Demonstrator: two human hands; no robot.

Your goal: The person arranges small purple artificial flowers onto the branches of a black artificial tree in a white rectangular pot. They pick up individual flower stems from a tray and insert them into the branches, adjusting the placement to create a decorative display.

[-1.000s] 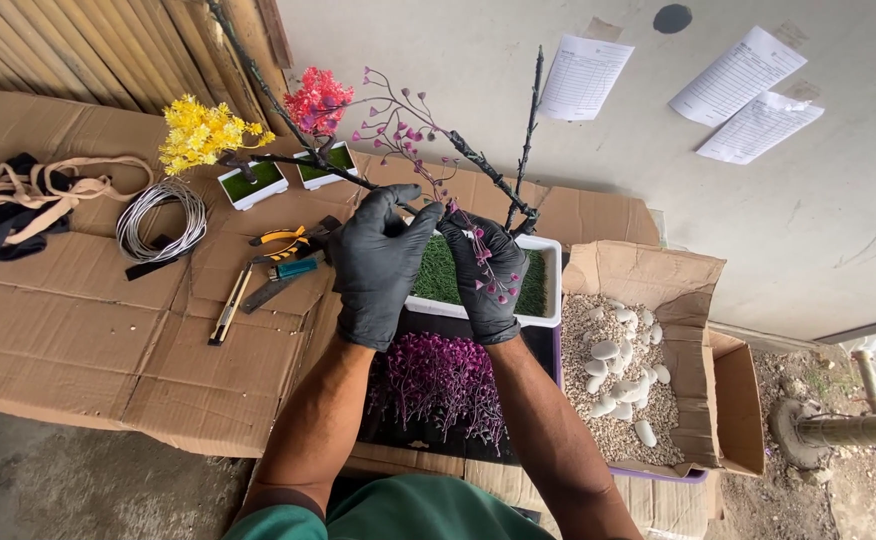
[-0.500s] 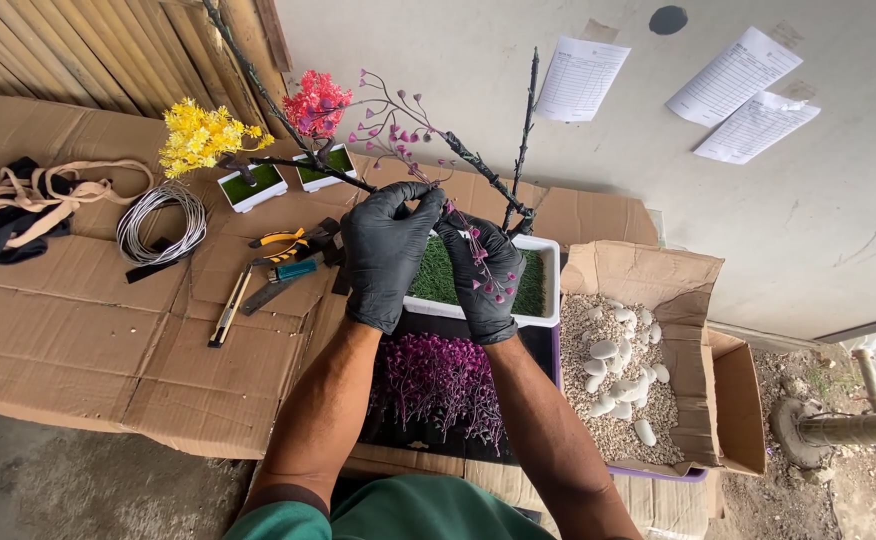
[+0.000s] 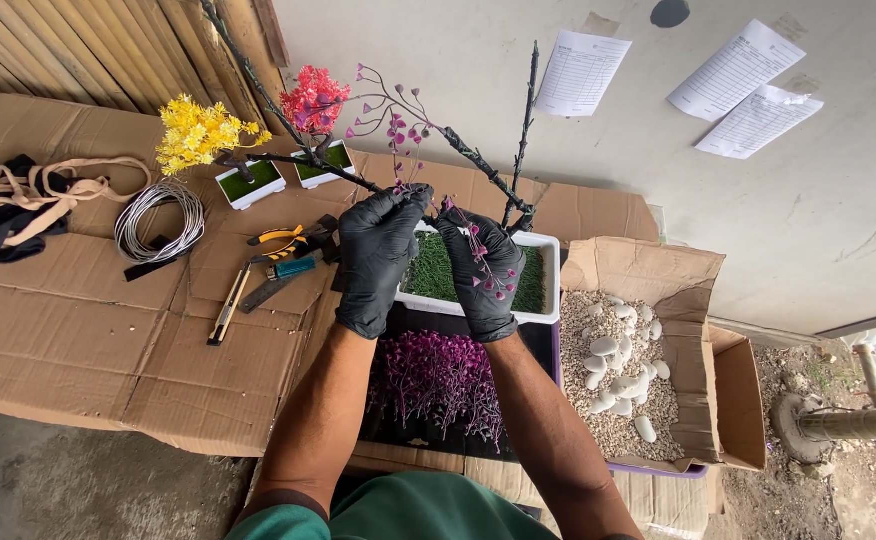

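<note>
Left hand (image 3: 376,262), black-gloved: grip narrow, fingertips pinched on the dark branch (image 3: 478,165) where a thin sprig of small pink buds (image 3: 390,110) meets it. Right hand (image 3: 483,275), black-gloved: grip closed around the base of the same branch, with a short pink sprig (image 3: 488,270) lying across the knuckles. Whether that sprig is pinched or merely resting on the glove cannot be told.

Directly under both grips: white rectangular planter (image 3: 550,262) lined with green artificial turf, branch base seated at its far edge. Just nearer than the grips, between the forearms: black tray of loose purple sprigs (image 3: 438,385).

Right of the grips: open cardboard box (image 3: 648,275) of gravel and white pebbles (image 3: 620,375).

Left of the grips, close by: yellow-handled pliers (image 3: 280,236), a utility knife (image 3: 228,312). Farther left: coil of wire (image 3: 158,220), then dark cloth with beige straps (image 3: 28,200). Beyond the left grip: two small white pots, one carrying a yellow bloom cluster (image 3: 198,135), one a red cluster (image 3: 313,98). All resting on flattened cardboard (image 3: 78,340) covering the tabletop.

Progress, judged from the layout: branch planted, one sprig of pink buds already mounted high, most limbs bare. Tray of purple sprigs largely full, pebbles unused in the box. Early stage; bulk of the dressing and the surface finish outstanding.
</note>
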